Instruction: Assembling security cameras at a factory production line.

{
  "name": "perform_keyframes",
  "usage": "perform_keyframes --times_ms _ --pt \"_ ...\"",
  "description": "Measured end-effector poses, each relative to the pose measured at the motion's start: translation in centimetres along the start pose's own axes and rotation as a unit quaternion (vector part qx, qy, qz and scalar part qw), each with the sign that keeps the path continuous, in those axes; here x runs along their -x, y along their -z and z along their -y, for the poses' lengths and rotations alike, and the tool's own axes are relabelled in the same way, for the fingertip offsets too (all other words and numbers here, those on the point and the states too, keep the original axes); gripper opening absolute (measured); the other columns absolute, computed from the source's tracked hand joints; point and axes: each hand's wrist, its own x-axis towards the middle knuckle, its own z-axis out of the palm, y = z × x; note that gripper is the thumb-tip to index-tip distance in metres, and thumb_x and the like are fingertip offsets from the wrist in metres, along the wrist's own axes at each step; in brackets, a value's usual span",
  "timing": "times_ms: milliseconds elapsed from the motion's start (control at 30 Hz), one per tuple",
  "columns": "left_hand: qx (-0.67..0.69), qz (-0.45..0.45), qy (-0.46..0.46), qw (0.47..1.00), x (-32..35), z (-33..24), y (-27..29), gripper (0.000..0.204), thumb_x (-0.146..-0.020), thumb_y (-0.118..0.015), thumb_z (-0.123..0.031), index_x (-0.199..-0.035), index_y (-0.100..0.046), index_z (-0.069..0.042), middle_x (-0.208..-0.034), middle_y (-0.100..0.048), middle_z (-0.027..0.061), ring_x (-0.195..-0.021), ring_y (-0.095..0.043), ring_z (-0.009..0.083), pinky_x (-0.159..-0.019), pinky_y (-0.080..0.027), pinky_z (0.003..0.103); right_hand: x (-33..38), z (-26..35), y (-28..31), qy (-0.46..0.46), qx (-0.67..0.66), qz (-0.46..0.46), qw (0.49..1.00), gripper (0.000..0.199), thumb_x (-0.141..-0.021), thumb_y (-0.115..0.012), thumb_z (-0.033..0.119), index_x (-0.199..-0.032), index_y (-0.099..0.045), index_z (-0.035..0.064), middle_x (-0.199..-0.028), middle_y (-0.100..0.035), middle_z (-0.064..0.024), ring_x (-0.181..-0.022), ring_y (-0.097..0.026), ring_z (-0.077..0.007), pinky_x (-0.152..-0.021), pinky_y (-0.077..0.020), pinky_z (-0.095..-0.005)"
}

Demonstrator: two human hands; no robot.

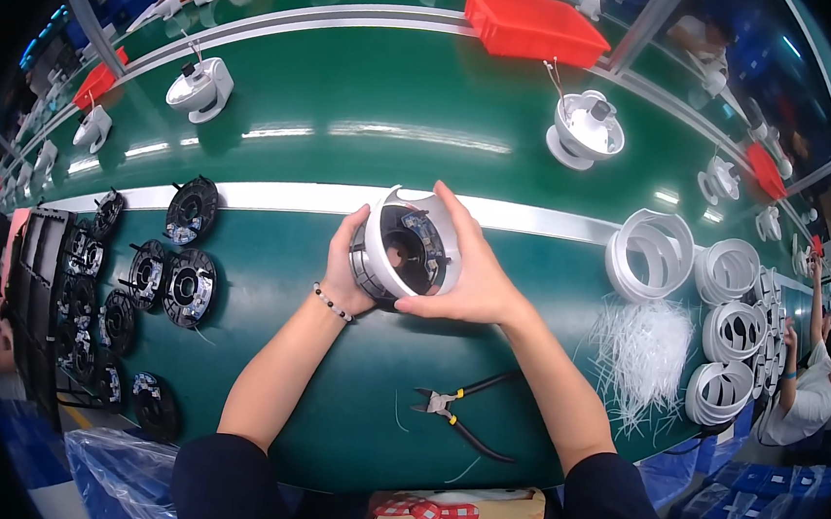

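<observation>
A: Item one, left hand point(348, 272): closed round the rim of a white dome-camera housing point(405, 247), fingers behind it, thumb on the near edge, held above the green bench point(347, 391)

B: Right hand point(461, 281)?

A: Curled over the housing's right side, index finger laid along the top, thumb below. The black round circuit module point(406, 251) sits inside the shell, facing up at the wearer

B: Step in hand?

A: By my reading, seating that module in the shell; next calls for turning or pressing it level while both hands keep the grip

B: Surroundings?

A: Side cutters point(457, 411) lie on the bench nearer the body, jaws apart from anything. Spare black modules point(177, 285) to the left; stacked white shells point(652, 254) and a heap of white cable ties point(640, 353) to the right. Part-built cameras point(586, 129) and a red tray point(534, 23) stand beyond the metal rail, well apart. Nothing blocks the hands
</observation>
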Motion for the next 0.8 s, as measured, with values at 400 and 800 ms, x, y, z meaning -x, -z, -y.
perform_keyframes --times_ms 400,800 --pt "0.041 0.098 -0.012 0.994 0.6 -0.4 0.2 0.048 -0.087 -0.029 -0.041 -0.109 -0.052 -0.006 -0.105 -0.057 0.0107 -0.096 -0.055 0.0236 -0.084 -0.045 0.038 -1.1 0.4 0.7 0.140 0.166 0.064 0.974 0.105 -0.044 -0.079 0.032 -0.128 -0.024 0.0005 -0.132 -0.019 -0.0244 -0.120 -0.024 -0.0415 -0.098 -0.0280 -0.0457" --pt "0.037 0.016 -0.041 0.998 -0.2 -0.6 1.9 0.063 -0.084 -0.023 -0.050 -0.121 -0.043 -0.004 -0.117 -0.050 0.0142 -0.107 -0.049 0.0279 -0.094 -0.038 0.040 -2.5 1.3 0.0 0.069 0.124 0.005 0.990 0.112 -0.045 -0.082 0.038 -0.129 -0.022 -0.0036 -0.126 -0.032 -0.0249 -0.117 -0.035 -0.0358 -0.098 -0.0290 -0.0386"
